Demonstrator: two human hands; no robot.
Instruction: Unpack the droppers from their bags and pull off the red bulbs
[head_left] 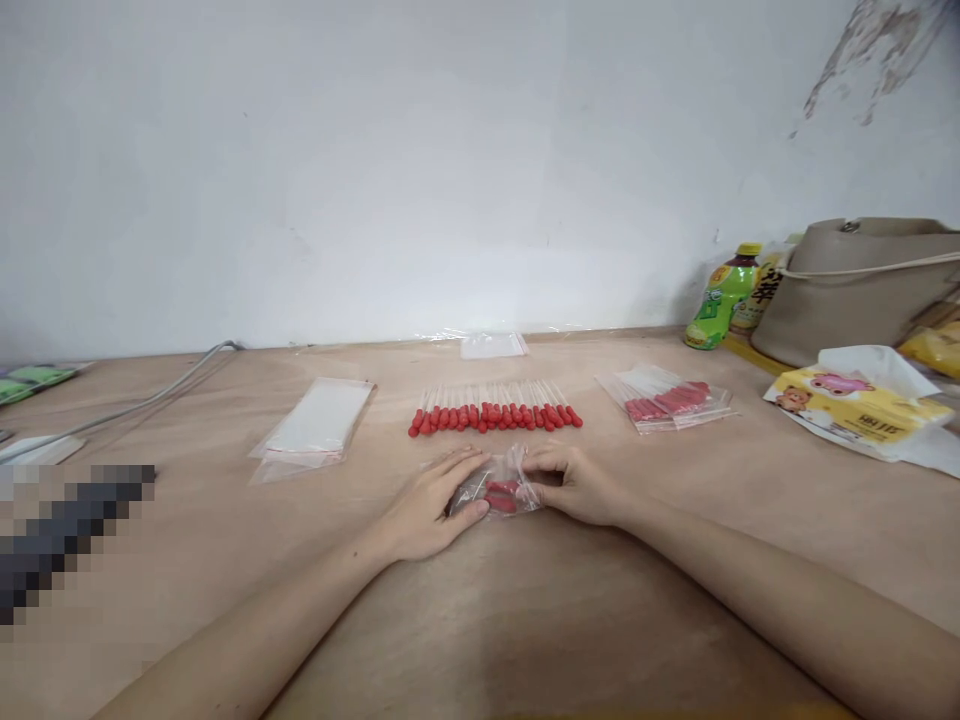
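Bare forearms (292, 610) frame a clear bag (478, 487) of red pieces (501, 503), lying crosswise on the table (465, 630) between left hand (435, 508), spread against its left end, and right hand (576, 487), pinching its right; red-tipped sticks (495, 414) lie just beyond.

Left hand (431, 508) on a clear plastic baggie (474, 488), right hand (576, 486) pinching it, just this side of the red-tipped pale sticks (491, 414) lol
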